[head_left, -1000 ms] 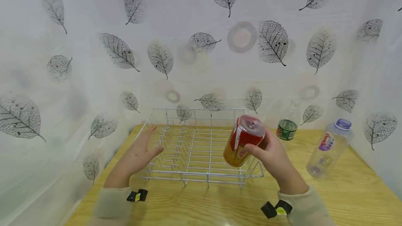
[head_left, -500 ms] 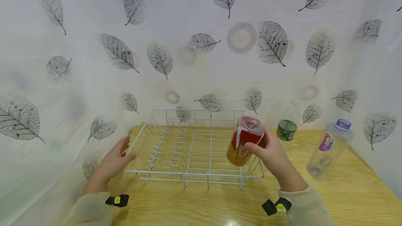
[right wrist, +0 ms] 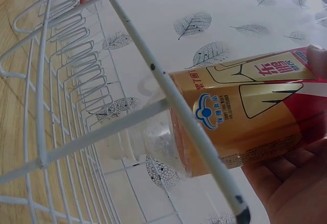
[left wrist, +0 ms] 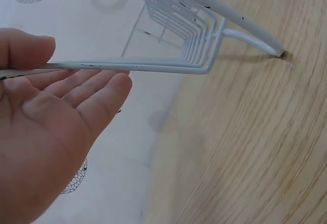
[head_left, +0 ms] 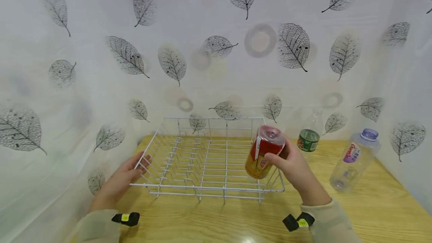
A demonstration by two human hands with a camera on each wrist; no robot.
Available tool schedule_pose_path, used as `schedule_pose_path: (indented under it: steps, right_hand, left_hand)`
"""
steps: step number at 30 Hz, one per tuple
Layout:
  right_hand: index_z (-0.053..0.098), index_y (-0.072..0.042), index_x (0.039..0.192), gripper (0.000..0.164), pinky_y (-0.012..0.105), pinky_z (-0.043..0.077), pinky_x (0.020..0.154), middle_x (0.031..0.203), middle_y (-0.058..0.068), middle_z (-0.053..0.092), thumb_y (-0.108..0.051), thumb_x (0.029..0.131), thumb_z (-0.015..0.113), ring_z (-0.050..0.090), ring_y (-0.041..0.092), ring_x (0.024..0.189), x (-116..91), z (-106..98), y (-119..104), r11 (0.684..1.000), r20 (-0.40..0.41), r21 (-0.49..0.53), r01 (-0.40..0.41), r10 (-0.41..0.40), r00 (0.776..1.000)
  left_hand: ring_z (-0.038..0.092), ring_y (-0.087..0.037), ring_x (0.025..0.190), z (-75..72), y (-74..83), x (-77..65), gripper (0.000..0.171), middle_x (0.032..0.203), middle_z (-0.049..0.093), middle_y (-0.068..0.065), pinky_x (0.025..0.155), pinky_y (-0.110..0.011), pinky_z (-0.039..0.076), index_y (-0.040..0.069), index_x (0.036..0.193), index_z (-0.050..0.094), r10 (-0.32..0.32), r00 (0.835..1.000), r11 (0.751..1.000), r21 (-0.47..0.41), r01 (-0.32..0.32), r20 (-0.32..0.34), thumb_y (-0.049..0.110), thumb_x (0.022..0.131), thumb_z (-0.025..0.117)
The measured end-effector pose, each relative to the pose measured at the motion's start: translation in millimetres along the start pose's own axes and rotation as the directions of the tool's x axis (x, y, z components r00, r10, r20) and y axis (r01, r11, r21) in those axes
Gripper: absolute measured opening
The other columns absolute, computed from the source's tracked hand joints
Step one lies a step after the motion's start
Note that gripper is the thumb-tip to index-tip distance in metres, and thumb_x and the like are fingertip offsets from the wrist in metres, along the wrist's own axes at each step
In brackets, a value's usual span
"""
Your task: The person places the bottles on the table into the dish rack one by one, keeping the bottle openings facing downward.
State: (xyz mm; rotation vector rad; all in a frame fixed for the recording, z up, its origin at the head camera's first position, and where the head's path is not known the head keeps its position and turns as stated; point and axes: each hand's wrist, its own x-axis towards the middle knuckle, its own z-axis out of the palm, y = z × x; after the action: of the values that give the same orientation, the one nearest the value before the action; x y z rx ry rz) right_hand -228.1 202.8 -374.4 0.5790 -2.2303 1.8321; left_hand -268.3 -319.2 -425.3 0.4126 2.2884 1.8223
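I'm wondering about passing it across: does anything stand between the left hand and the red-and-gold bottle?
Yes, the white rack. Its left rim, right at the left hand, comes first, then rows of upright wire loops. The right hand holds the bottle at the rack's right end.

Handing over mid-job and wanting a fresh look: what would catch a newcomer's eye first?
First, the bright red-and-gold container, held tilted in the right hand at the rack's right end. Next, the white wire rack in the middle of the table, with the left hand at its left side. Behind everything hangs the leaf-print sheet.
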Motion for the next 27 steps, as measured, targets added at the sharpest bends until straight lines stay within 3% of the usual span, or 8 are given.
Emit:
schedule_pose_path:
  steps: [7,13,20,27]
  right_hand:
    - [0.042,-0.008,0.150,0.055,0.027,0.054,0.093,0.134,0.012,0.059,-0.009,0.099,0.063,0.061,0.021,0.118,8.0,-4.8,-8.0,0.999,-0.001,-0.001,0.040,-0.040,0.999]
    - [0.040,-0.012,0.152,0.057,0.029,0.052,0.096,0.138,0.012,0.055,-0.017,0.100,0.063,0.056,0.025,0.121,29.2,-6.4,-18.9,1.000,0.031,-0.009,-0.005,0.005,1.000]
    - [0.035,-0.016,0.154,0.064,0.051,0.045,0.105,0.144,0.009,0.051,-0.030,0.100,0.066,0.051,0.029,0.128,60.3,-1.5,-29.5,0.998,0.084,-0.028,-0.057,0.059,0.995]
    - [0.033,-0.017,0.155,0.071,0.053,0.043,0.107,0.143,0.008,0.051,-0.040,0.098,0.068,0.051,0.028,0.127,90.8,5.3,-33.7,0.994,0.091,-0.064,-0.088,0.093,0.991]
  left_hand:
    - [0.021,-0.044,0.145,0.4,-3.9,2.6,0.071,0.164,0.012,-0.027,0.104,-0.016,0.038,-0.001,0.160,-0.005,0.006,1.000,0.999,-0.040,-0.006,0.009,-0.005,0.101,0.034]
    - [0.022,-0.042,0.145,0.9,-2.7,2.0,0.071,0.164,0.011,-0.029,0.105,-0.017,0.037,-0.003,0.160,-0.005,0.002,1.000,0.999,-0.048,-0.002,0.000,-0.007,0.099,0.032]
    - [0.018,-0.042,0.148,1.6,-1.1,-0.3,0.070,0.164,0.009,-0.028,0.107,-0.019,0.035,-0.003,0.160,-0.006,-0.002,1.000,0.998,-0.069,0.002,-0.001,-0.007,0.100,0.031]
    - [0.012,-0.041,0.150,1.2,-4.8,1.0,0.073,0.166,0.008,-0.025,0.113,-0.027,0.030,0.001,0.161,-0.005,-0.022,1.000,0.994,-0.104,0.021,0.000,-0.008,0.098,0.032]
